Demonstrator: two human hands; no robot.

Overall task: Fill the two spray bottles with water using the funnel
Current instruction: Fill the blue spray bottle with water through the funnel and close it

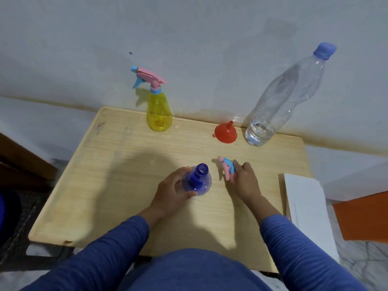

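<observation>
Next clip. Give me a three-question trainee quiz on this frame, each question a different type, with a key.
1. True or false: the translucent yellow plastic spray bottle has its trigger head on.
2. The red plastic funnel rests: A) in the blue bottle's neck B) mouth-down on the wooden table C) in a hand
3. Fill in: the left hand holds the open translucent blue plastic bottle; the right hand is on the removed pink-and-blue ____.

Key: 1 true; 2 B; 3 trigger head

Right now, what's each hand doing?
Left hand: closed around the blue bottle.
Right hand: holding the spray head at the table.
</observation>
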